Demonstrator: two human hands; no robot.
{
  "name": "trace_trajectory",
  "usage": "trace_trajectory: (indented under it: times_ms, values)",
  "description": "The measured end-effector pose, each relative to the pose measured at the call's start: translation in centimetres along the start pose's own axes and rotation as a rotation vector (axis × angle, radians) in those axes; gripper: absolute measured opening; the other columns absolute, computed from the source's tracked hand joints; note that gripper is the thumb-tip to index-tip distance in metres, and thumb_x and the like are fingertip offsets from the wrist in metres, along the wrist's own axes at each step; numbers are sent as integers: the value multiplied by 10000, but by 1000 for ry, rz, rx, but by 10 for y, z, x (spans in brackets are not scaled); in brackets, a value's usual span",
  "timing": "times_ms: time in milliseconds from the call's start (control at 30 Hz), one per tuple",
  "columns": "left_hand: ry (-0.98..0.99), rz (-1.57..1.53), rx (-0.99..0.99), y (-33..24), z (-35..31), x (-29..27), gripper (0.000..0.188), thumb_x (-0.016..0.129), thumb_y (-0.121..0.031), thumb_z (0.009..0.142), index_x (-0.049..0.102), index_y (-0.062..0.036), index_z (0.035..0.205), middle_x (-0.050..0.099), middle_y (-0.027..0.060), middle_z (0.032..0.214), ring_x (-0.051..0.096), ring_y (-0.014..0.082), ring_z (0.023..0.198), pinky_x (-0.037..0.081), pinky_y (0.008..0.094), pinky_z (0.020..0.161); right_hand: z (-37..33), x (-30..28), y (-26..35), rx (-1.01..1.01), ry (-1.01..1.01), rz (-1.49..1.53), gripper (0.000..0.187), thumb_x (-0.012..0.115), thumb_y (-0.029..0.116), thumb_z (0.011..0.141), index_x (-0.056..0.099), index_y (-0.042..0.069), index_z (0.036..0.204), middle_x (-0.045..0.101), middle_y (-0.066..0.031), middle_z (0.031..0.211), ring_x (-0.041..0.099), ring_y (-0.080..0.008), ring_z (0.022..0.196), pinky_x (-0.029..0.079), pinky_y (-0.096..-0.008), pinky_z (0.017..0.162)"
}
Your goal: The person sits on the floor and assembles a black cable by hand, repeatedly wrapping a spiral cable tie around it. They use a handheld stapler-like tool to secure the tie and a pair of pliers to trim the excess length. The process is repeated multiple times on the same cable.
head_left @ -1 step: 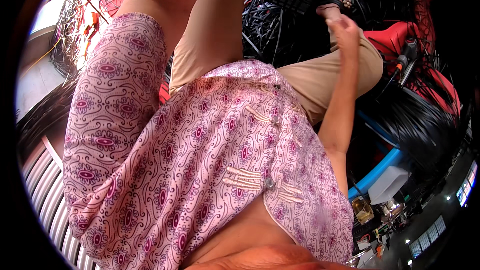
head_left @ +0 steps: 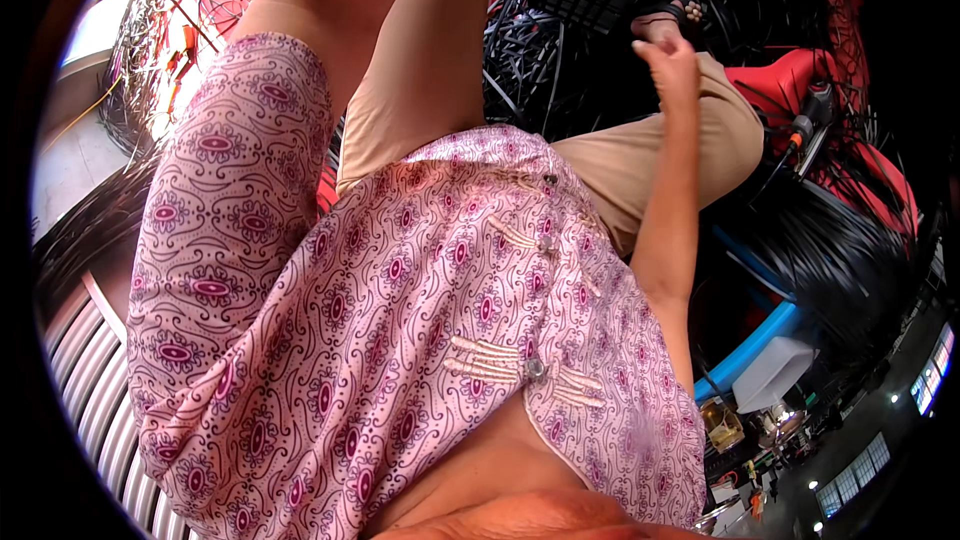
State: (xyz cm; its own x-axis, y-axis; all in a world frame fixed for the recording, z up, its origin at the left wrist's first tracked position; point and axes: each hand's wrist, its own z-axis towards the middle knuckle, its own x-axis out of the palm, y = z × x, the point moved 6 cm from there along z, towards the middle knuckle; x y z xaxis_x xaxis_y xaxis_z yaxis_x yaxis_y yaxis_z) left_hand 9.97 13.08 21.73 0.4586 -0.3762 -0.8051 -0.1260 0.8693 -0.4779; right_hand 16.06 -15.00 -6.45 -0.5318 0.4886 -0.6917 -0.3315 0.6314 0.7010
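The view points down my own body: a pink patterned shirt point(head_left: 400, 300) and beige trousers point(head_left: 640, 160) fill most of it. My right hand point(head_left: 668, 65) is raised at the end of a bare forearm, just above my bent knee and right below a foot in a dark sandal point(head_left: 675, 15). Nothing shows in it and the fingers are loosely extended. My left arm point(head_left: 330, 0) runs up past the top edge in its pink sleeve, so the left hand is out of the picture.
A tangle of black cables point(head_left: 560, 30) lies beyond my knees. A red moulded object point(head_left: 800, 80) sits at the right, with a blue bar point(head_left: 760, 340) and a white box point(head_left: 775, 375) below it. Ribbed metal sheeting point(head_left: 85, 390) runs along the left.
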Motion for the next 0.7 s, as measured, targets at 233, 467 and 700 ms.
trace_trajectory:
  times_ms: [233, 467, 700]
  values:
    - [52, -32, -120, 9, -52, 17, 455, 844, -471, 675, 786, -74, 889, 726, 153, 778, 717, 335, 815, 553, 454, 775, 7, 89, 3, -2, 207, 56, 345, 737, 356, 832, 775, 76, 1029, 764, -121, 902, 719, -270, 838, 520, -387, 766]
    - [191, -35, -98, 9, -98, 59, 399, 833, -440, 695, 767, -108, 906, 734, 132, 850, 715, 308, 870, 553, 427, 783, -51, 32, 56, -5, 188, 593, 206, 718, 216, 952, 755, 60, 1083, 745, -6, 876, 672, -62, 830, 470, -215, 693]
    - [122, -33, 24, -1, -126, 68, 361, 795, -356, 746, 741, -102, 996, 713, 128, 899, 698, 335, 894, 534, 463, 789, -89, -37, 132, -309, -8, 641, 158, 687, 68, 932, 751, -28, 1039, 750, -61, 928, 696, -111, 831, 527, -245, 733]
